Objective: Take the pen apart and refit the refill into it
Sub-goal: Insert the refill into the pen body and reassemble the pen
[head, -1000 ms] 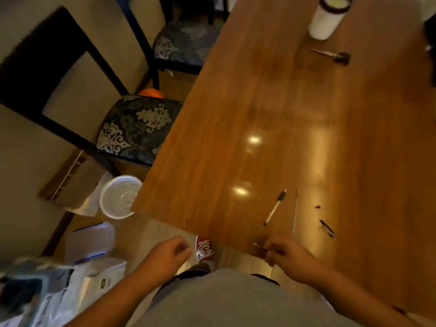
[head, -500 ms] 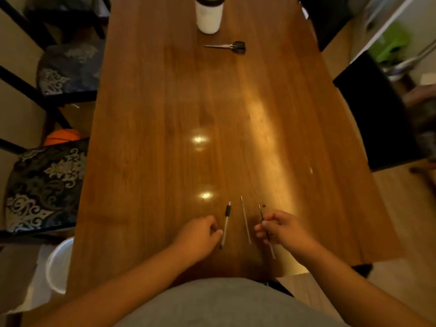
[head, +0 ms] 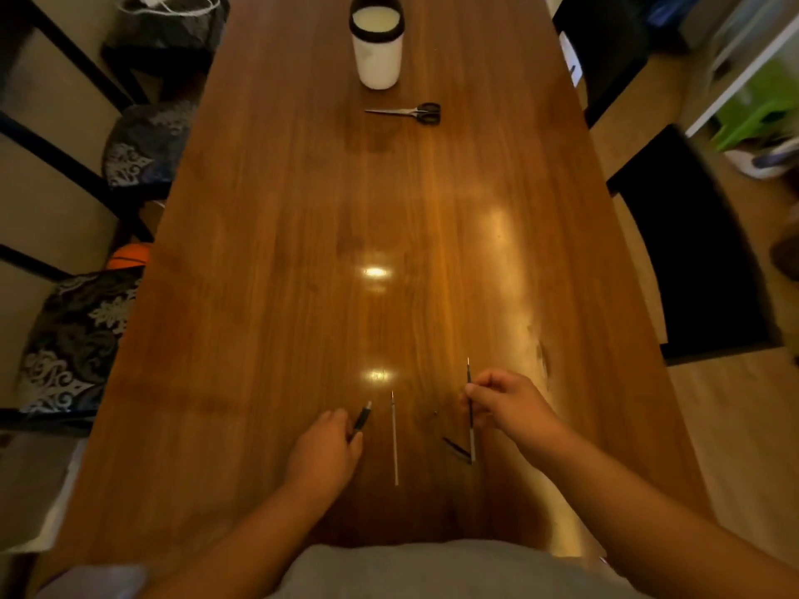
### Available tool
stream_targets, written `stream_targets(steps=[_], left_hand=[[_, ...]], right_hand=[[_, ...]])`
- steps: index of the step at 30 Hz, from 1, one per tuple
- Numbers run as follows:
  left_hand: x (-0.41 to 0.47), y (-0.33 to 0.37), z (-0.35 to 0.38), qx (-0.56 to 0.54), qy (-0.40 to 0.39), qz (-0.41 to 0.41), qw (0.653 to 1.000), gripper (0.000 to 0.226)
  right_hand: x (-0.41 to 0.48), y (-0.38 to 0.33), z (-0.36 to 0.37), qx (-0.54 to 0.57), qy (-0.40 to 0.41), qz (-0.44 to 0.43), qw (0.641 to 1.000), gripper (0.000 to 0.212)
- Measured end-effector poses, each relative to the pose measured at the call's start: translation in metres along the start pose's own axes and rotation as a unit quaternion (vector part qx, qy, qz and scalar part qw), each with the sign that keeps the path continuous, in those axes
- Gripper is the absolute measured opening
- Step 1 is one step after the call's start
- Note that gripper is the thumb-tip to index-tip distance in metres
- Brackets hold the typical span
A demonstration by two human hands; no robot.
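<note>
My left hand [head: 325,451] closes on the pen barrel [head: 362,417], whose dark front end sticks out past my fingers, low over the wooden table [head: 276,261]. My right hand [head: 506,404] pinches a thin dark refill [head: 470,421], held upright with its tip pointing away from me. A second thin pale refill [head: 394,438] lies flat on the table between my hands. A small dark pen part [head: 456,449] rests by the lower end of the held refill. A tiny dark speck [head: 435,412] lies nearby.
Far up the table stand a white cup with a dark rim [head: 376,45] and scissors [head: 410,112]. Patterned chairs [head: 73,339] line the left side, a black chair [head: 691,261] the right. An orange ball [head: 129,255] lies under the left chairs.
My right hand has lifted the dark refill off the table. My left hand has closed on the pen barrel. The view has steadied onto the table.
</note>
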State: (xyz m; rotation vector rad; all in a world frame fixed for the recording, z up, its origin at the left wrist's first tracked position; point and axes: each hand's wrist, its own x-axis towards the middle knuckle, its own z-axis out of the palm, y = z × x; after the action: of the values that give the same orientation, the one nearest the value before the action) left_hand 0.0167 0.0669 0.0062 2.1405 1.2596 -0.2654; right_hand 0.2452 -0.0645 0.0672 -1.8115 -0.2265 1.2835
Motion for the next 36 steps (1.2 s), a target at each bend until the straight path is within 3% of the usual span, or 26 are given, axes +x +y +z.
stream_targets(steps=[7, 14, 18, 25, 36], left_hand=[[-0.021, 0.019, -0.029, -0.164, -0.036, 0.016, 0.986, 0.008], [-0.049, 0.061, -0.077, -0.420, -0.097, 0.029, 0.902, 0.015], [-0.062, 0.070, -0.094, -0.445, -0.121, 0.064, 0.885, 0.016], [-0.078, 0.073, -0.107, -0.435, -0.131, 0.101, 0.885, 0.018], [-0.097, 0.073, -0.108, -0.440, -0.126, 0.119, 0.881, 0.020]], right_hand=[[0.001, -0.021, 0.001, 0.050, 0.025, -0.041, 0.998, 0.022], [-0.020, -0.045, 0.012, 0.170, 0.004, -0.075, 0.983, 0.022], [-0.037, -0.066, 0.014, 0.241, 0.012, -0.102, 0.965, 0.016], [-0.069, -0.093, 0.012, 0.286, 0.024, -0.164, 0.944, 0.012], [-0.087, -0.087, 0.017, 0.253, 0.029, -0.177, 0.951, 0.011]])
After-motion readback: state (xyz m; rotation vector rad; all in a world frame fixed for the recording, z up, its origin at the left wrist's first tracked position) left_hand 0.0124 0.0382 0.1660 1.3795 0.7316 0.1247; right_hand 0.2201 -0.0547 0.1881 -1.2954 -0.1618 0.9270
